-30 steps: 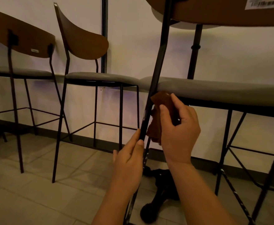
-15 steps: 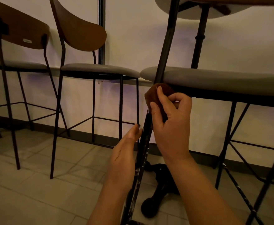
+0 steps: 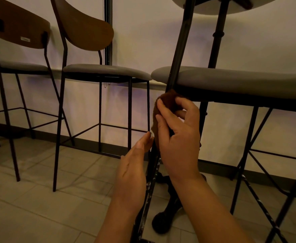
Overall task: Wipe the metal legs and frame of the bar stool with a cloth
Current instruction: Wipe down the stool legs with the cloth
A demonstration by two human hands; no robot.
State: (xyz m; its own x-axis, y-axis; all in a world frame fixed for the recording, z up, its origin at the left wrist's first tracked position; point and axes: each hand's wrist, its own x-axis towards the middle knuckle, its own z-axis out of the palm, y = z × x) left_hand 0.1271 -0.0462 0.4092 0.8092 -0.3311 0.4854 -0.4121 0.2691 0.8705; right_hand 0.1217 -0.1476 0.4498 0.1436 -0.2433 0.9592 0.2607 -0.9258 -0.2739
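Note:
A bar stool with a grey seat (image 3: 240, 79) fills the right side, close to me. Its black metal rear leg (image 3: 180, 46) runs diagonally from the top centre down to the bottom centre. My right hand (image 3: 177, 132) is shut on a brown cloth (image 3: 168, 100), pressing it around that leg just under the seat edge. My left hand (image 3: 135, 165) rests against the same leg lower down, fingers mostly straight, thumb side touching the metal. The lower part of the leg (image 3: 149, 195) shows pale scuff marks.
Two more bar stools with wooden backs (image 3: 86, 27) (image 3: 19, 27) stand to the left along a white wall. A round table's black pedestal (image 3: 217, 41) and foot (image 3: 168, 207) stand behind the leg. The stool's footrest bars (image 3: 259, 195) cross at right. The floor is tiled.
My right hand slid the cloth up the leg from mid-height to just under the seat. My left hand stayed against the leg below. The view tilted slightly downward.

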